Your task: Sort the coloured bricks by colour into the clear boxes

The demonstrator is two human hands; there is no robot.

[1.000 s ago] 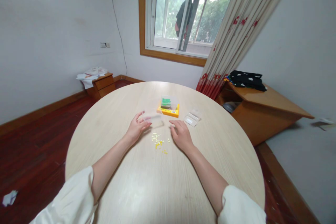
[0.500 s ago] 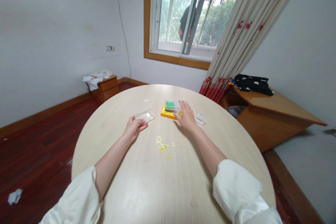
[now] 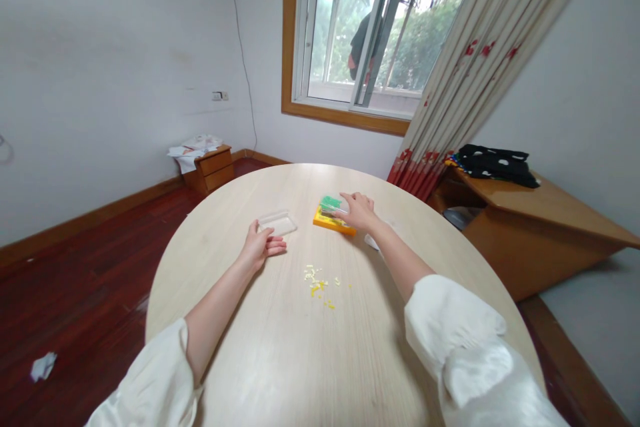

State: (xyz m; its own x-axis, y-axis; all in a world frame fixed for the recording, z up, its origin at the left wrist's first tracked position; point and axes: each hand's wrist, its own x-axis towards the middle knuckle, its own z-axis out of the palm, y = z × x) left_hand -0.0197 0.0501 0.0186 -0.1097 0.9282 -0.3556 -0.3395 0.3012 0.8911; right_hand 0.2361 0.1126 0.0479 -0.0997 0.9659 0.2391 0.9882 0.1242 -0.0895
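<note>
My left hand (image 3: pixel 259 245) pinches the near left corner of a shallow clear plastic tray (image 3: pixel 277 222), its other fingers stretched out over the table. Inside the tray I can make out no pieces. My right hand (image 3: pixel 359 211) grips the right end of a clear plastic box with green contents (image 3: pixel 331 203). That box is over a flat yellow-orange box (image 3: pixel 333 227); whether the two touch I cannot tell. Small cream pieces (image 3: pixel 311 275) and small yellow pieces (image 3: pixel 319 287) lie scattered on the table between my forearms.
Beneath my hands is a round pale wooden table (image 3: pixel 280 360). Partly hidden behind my right wrist lies a clear or white item (image 3: pixel 371 241). A wooden cabinet (image 3: pixel 560 227) with dark cloth stands at right, a small drawer unit (image 3: pixel 215 170) at back left.
My right hand has closed on the clear box with green contents, which now sits tilted. The left hand stays at the tray. The whole view has shifted slightly.
</note>
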